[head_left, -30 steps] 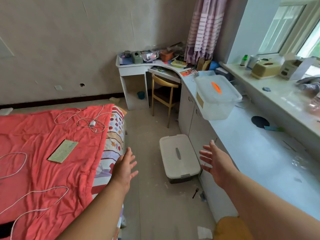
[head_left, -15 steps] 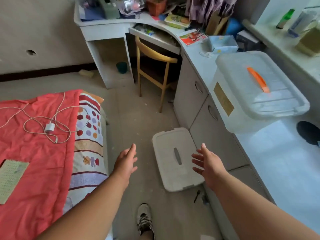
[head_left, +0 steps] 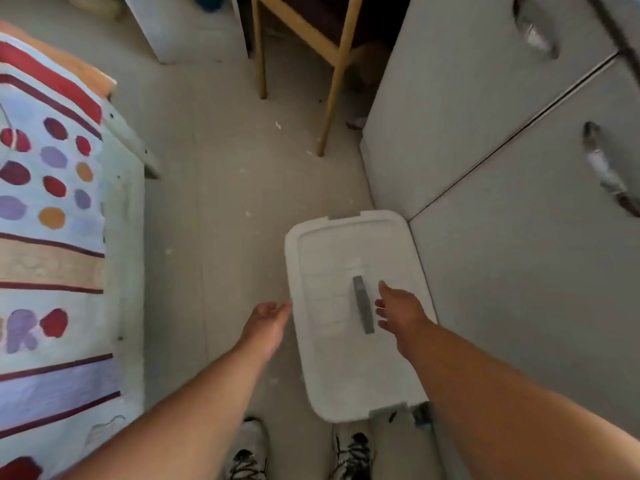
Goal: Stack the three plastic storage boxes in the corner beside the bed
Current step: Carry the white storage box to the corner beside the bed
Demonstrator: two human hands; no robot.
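1. The bed (head_left: 52, 237) with a dotted, striped cover lies at the left, a wooden chair (head_left: 329, 64) stands ahead, and grey cabinet doors (head_left: 502, 168) close the right side.
2. The storage box (head_left: 332, 341) sits on the floor (head_left: 214, 202), just beside the cabinet — white lid, grey handle (head_left: 362, 304).
3. Left hand (head_left: 266, 323) is at the lid's left edge, right hand (head_left: 401, 310) over it — both spread open, holding nothing.

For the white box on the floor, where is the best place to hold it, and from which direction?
Probably the two long sides of the white storage box, from above, one hand on each. The left hand is already at its left edge; the right hand is open over the lid, beside the grey handle. The cabinet crowds the right side.
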